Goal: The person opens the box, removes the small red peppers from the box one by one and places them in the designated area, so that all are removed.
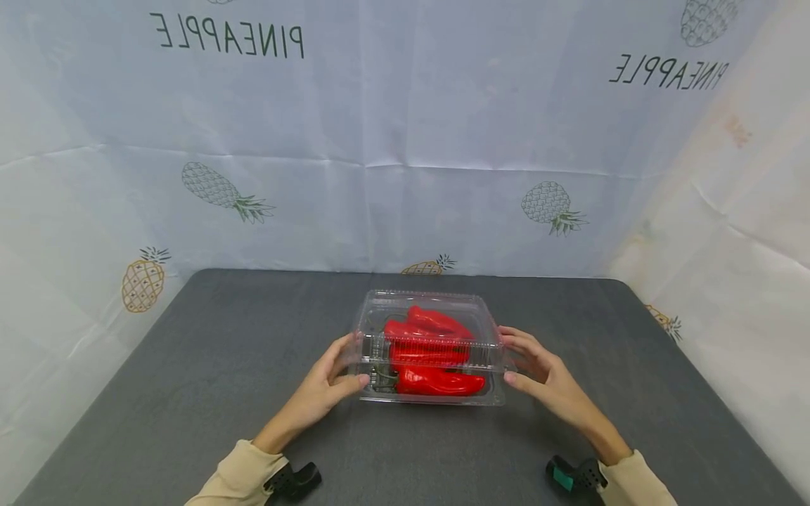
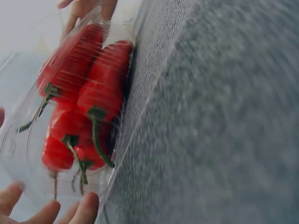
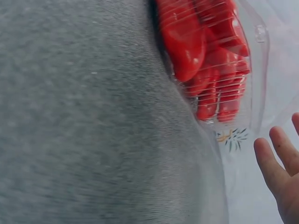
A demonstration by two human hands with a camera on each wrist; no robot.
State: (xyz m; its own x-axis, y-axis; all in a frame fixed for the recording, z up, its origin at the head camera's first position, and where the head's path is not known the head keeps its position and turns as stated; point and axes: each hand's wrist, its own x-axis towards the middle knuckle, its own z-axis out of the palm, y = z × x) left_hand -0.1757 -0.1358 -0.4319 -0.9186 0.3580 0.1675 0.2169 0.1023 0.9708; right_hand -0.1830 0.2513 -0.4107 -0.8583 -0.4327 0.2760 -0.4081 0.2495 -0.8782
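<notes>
Nearest: two beige sleeves (image 1: 237,474) with black wrist-worn devices (image 1: 294,483), above a dark grey, textured tabletop (image 1: 436,453) with rounded far corners. Mid-tabletop sits a clear plastic lidded container (image 1: 486,357) holding glossy red peppers (image 1: 436,381). Left hand (image 1: 321,388) is at its left side, right hand (image 1: 549,383) at its right; each grip is loosely spread, closed round nothing; firm contact cannot be confirmed. Beyond hangs creased white sheeting (image 1: 392,218), printed with pineapples (image 1: 142,286) and mirrored lettering (image 1: 228,36).
</notes>
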